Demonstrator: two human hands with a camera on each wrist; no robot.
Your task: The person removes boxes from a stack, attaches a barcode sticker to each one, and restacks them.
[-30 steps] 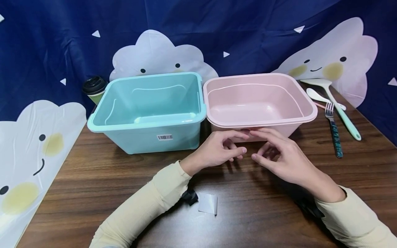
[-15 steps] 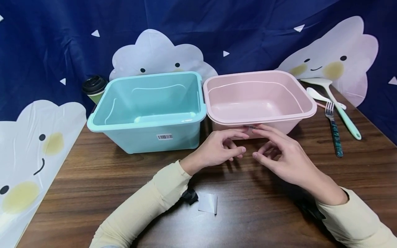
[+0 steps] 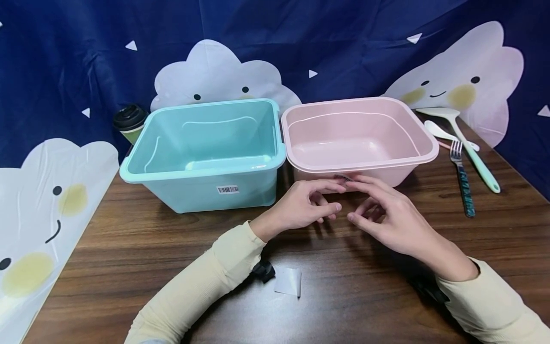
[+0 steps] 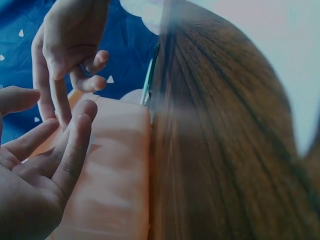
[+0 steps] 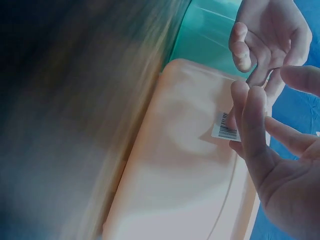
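Note:
Both hands are in front of the pink bin (image 3: pixel 374 177). The left hand (image 3: pixel 301 205) has its index finger reaching toward the bin's front wall, thumb apart and the other fingers loosely bent. Opposite it, the right hand (image 3: pixel 395 215) extends its fingers to the same spot, with the thumb held away. A barcode label (image 5: pixel 225 126) on the pink wall is partly covered by fingertips in the right wrist view. The fingertips of the two hands nearly meet there; whether they press the label I cannot tell. Nothing is visibly gripped.
To the left stands a teal bin (image 3: pixel 215 191), with a lidded cup (image 3: pixel 130 123) behind it. On the right lie a fork (image 3: pixel 461 179), a white spoon (image 3: pixel 444 134) and a mint-handled utensil (image 3: pixel 477 165). A small silvery square (image 3: pixel 288 282) lies near the front.
The pink bin's near rim has shifted slightly up and away from the hands. The right fingertips have moved a little; the left hand stays almost still.

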